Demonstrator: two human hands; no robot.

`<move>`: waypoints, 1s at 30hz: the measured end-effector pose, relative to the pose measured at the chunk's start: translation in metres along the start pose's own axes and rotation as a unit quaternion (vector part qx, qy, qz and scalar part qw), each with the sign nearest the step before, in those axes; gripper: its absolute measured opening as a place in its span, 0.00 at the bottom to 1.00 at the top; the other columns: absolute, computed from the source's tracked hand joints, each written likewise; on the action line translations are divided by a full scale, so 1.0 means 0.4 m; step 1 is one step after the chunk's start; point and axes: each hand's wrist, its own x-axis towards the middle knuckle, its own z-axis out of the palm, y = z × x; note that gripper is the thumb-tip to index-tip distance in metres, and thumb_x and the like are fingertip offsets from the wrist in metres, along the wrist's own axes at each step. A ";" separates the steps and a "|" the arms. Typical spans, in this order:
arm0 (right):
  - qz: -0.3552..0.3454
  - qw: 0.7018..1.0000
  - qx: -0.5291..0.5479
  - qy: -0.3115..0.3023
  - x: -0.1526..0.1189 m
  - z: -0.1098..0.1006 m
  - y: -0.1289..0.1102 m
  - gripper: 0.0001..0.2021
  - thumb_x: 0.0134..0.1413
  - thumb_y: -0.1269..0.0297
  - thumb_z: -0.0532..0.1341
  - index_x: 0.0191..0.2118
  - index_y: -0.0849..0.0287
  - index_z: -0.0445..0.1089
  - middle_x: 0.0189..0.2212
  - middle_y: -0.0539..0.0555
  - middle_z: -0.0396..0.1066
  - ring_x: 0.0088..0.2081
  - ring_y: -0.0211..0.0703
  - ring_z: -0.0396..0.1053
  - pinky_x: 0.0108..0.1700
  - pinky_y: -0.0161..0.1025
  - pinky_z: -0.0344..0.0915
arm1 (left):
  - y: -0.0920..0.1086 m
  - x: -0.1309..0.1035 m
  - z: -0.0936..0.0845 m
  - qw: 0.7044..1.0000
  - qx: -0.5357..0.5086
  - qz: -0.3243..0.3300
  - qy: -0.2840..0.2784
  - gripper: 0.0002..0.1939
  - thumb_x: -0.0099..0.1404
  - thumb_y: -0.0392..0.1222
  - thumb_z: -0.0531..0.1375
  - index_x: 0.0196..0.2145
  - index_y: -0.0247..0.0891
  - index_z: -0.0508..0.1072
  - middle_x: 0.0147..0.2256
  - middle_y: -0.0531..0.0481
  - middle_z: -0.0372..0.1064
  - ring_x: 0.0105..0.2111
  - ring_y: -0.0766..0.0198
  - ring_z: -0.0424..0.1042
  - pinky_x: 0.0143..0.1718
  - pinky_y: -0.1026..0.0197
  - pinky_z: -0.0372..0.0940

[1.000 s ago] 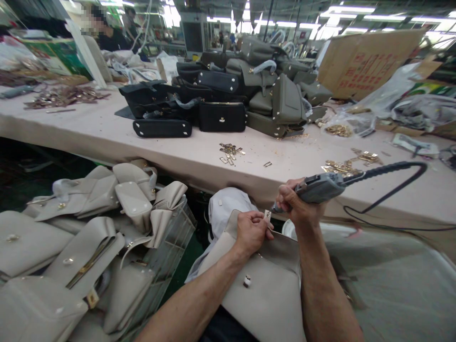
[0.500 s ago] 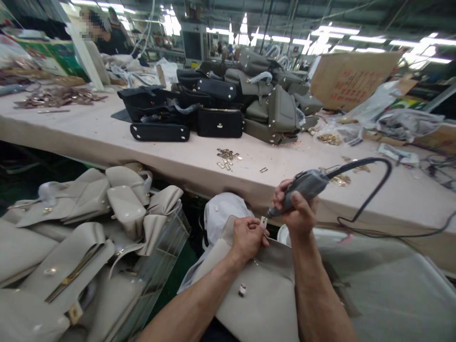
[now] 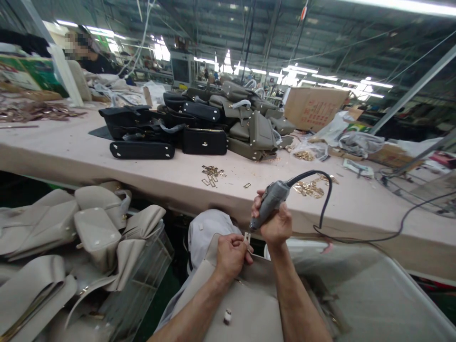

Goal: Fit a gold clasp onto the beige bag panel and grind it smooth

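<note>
Pink worktop beyond: your right hand grips one grey corded rotary tool; left hand pinches one small metal plate on one beige leather bag below.

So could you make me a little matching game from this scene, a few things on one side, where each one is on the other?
Things:
1. grey power tool
2. small metal plate
3. black handbags
4. loose gold fittings

Places:
A. scattered on the table near its front edge
B. pinched in the left hand
C. piled on the table farther back
D. gripped in the right hand

Pairs: 1-D, 2-B, 3-C, 4-A
</note>
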 end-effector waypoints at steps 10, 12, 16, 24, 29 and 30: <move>-0.011 0.996 -0.083 -0.017 -0.032 0.006 0.005 0.22 0.55 0.44 0.66 0.44 0.58 0.73 0.28 0.50 0.66 0.22 0.35 0.61 0.24 0.36 0.58 | 0.011 -0.022 -0.004 1.000 -0.015 -0.002 -0.007 0.07 0.56 0.38 0.62 0.24 0.32 0.79 0.16 0.48 0.72 0.14 0.68 0.66 0.19 0.68 0.58; -0.003 0.995 -0.091 -0.034 -0.034 -0.002 0.003 0.18 0.53 0.52 0.70 0.44 0.58 0.73 0.28 0.50 0.67 0.21 0.33 0.61 0.23 0.35 0.57 | 0.014 -0.025 -0.004 1.000 -0.021 -0.003 -0.011 0.07 0.55 0.37 0.62 0.24 0.32 0.79 0.16 0.48 0.72 0.14 0.68 0.66 0.19 0.68 0.58; 0.002 0.992 -0.113 -0.061 -0.027 -0.008 -0.009 0.16 0.48 0.59 0.74 0.39 0.60 0.73 0.25 0.49 0.66 0.19 0.32 0.60 0.21 0.35 0.58 | 0.022 -0.030 -0.003 1.000 -0.025 0.005 -0.018 0.08 0.56 0.38 0.62 0.23 0.32 0.79 0.16 0.48 0.71 0.14 0.68 0.66 0.19 0.68 0.57; 0.005 0.987 -0.131 -0.094 -0.013 -0.028 -0.020 0.13 0.46 0.60 0.75 0.35 0.58 0.74 0.22 0.49 0.67 0.18 0.34 0.60 0.18 0.35 0.59 | 0.030 -0.033 -0.003 1.000 -0.006 -0.006 -0.025 0.12 0.60 0.44 0.65 0.24 0.33 0.78 0.16 0.48 0.71 0.15 0.67 0.66 0.20 0.66 0.59; -0.024 0.987 -0.153 -0.030 0.005 -0.011 -0.010 0.13 0.49 0.62 0.75 0.31 0.60 0.71 0.19 0.45 0.63 0.15 0.32 0.58 0.17 0.35 0.59 | 0.021 -0.029 0.000 0.999 -0.020 -0.016 -0.020 0.12 0.59 0.44 0.66 0.24 0.33 0.77 0.16 0.48 0.70 0.14 0.67 0.65 0.19 0.66 0.60; -0.038 0.986 -0.161 -0.001 0.007 -0.004 -0.008 0.13 0.49 0.63 0.76 0.31 0.60 0.71 0.18 0.44 0.63 0.15 0.32 0.58 0.18 0.35 0.60 | 0.020 -0.029 0.001 0.999 -0.023 -0.019 -0.019 0.12 0.59 0.45 0.67 0.24 0.33 0.77 0.16 0.48 0.71 0.14 0.67 0.65 0.19 0.66 0.60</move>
